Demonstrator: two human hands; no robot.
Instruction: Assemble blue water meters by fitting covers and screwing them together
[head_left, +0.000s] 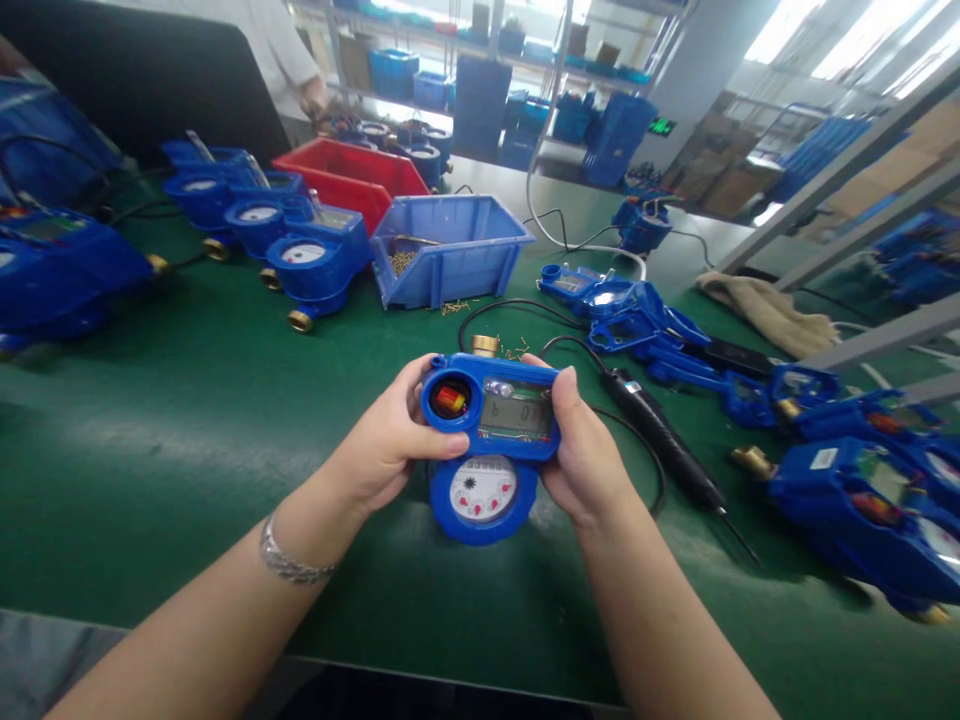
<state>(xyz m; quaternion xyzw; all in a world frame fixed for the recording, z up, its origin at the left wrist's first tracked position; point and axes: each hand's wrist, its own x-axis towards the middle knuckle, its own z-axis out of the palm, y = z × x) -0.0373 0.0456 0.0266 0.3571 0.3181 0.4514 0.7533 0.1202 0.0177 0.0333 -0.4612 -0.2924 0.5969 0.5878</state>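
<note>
At bench centre, just above the green table mat (pixel 187 420), a blue plastic water meter (pixel 491 430) with a grey LCD window and a white round dial is held face up in both hands. Left hand (pixel 390 440) is curled around the meter's 9 o'clock side, thumb laid on the front below a round port showing orange-red inside; a silver bracelet (pixel 289 560) sits on that wrist. Right hand (pixel 581 450) is clasped on the 3 o'clock side, thumb along the LCD edge. A black pen-shaped electric screwdriver (pixel 660 440) with cable lies on the mat at 3 o'clock, just beside the right hand. At 12 o'clock stands an open blue plastic bin (pixel 450 250) holding small brass screws. At 10 o'clock, a row of assembled blue meters (pixel 311 265). At 2 o'clock, loose blue meter covers (pixel 637 320) and a beige folded cloth (pixel 772 310).
</note>
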